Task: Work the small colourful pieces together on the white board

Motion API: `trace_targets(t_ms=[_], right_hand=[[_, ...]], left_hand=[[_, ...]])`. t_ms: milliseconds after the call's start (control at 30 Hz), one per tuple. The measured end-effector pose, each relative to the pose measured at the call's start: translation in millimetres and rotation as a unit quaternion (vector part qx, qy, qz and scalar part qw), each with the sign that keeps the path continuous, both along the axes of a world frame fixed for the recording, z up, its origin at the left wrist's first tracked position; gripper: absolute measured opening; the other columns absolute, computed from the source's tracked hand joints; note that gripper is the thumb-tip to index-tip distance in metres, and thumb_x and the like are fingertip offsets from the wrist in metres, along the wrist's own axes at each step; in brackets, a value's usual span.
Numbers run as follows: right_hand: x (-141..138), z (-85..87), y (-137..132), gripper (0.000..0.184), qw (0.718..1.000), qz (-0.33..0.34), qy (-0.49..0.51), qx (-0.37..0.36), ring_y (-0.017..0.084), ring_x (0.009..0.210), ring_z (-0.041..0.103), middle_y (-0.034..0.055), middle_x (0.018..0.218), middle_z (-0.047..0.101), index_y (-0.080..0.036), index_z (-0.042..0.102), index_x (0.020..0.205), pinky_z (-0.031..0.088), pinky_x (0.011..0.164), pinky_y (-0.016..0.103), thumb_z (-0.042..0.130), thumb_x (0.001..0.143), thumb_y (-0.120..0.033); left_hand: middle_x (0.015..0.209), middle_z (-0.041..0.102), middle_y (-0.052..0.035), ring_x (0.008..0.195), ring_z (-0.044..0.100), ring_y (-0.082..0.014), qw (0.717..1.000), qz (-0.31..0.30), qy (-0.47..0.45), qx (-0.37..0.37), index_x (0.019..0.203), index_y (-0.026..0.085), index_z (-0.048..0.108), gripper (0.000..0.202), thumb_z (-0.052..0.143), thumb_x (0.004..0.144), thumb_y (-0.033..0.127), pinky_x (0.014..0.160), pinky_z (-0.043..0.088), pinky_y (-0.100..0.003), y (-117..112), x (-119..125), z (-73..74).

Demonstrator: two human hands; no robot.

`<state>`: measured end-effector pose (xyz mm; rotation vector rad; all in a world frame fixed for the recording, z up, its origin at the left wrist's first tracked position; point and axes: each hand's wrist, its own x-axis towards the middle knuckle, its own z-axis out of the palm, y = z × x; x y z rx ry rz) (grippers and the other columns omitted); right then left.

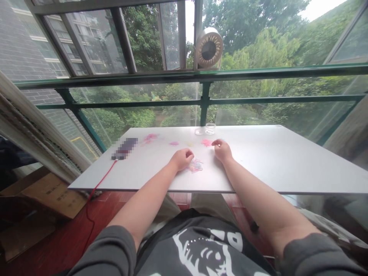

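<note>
A mixed pile (195, 166) of small coloured pieces lies on the white desk (273, 161), just right of the left hand (181, 158). That hand rests curled loosely beside it; whether its fingers pinch anything cannot be told. The right hand (222, 150) sits further back, its fingers nearly closed at a pink pile (206, 142). More small piles (150, 137) lie to the left. Two clear cups (209, 128) stand at the far edge. A red cable (100, 183) hangs off the left corner.
</note>
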<state>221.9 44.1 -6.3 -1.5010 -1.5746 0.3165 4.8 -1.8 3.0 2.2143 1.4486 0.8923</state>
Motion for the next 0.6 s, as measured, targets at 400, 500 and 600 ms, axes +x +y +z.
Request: trace_targets(t_ms=[400,500,600], right_hand=[[-24.4,10.7,-37.5,0.017,0.956,0.237,-0.172,-0.010,0.010,0.059,0.048,0.0002,0.069,0.055,-0.021,0.069,0.078,0.037,0.061,0.021,0.059,0.066,-0.028],[-27.4,11.0,-37.6,0.014,0.951,0.253,-0.181,-0.002,0.009,0.061,0.049,0.0012,0.072,0.056,-0.021,0.070,0.075,0.038,0.063,0.021,0.059,0.068,-0.026],[-30.3,9.7,-36.8,0.013,0.948,0.257,-0.188,0.001,0.009,0.060,0.049,0.0014,0.070,0.056,-0.020,0.069,0.074,0.037,0.062,0.021,0.058,0.070,-0.024]], left_hand=[[0.091,0.062,-0.0040,0.086,0.055,-0.0155,0.999,-0.012,0.041,0.024,0.083,0.019,0.070,0.030,0.044,0.071,0.011,0.086,0.043,-0.027,10.0,-2.0,-6.2],[0.090,0.063,-0.0034,0.086,0.055,-0.0145,0.999,-0.020,0.045,0.016,0.080,0.019,0.071,0.036,0.039,0.070,0.005,0.087,0.042,-0.025,10.8,-2.0,-6.0],[0.088,0.063,-0.0035,0.085,0.056,-0.0147,0.999,-0.030,0.041,0.019,0.077,0.018,0.071,0.036,0.038,0.070,0.005,0.086,0.043,-0.026,11.5,-2.5,-6.1]])
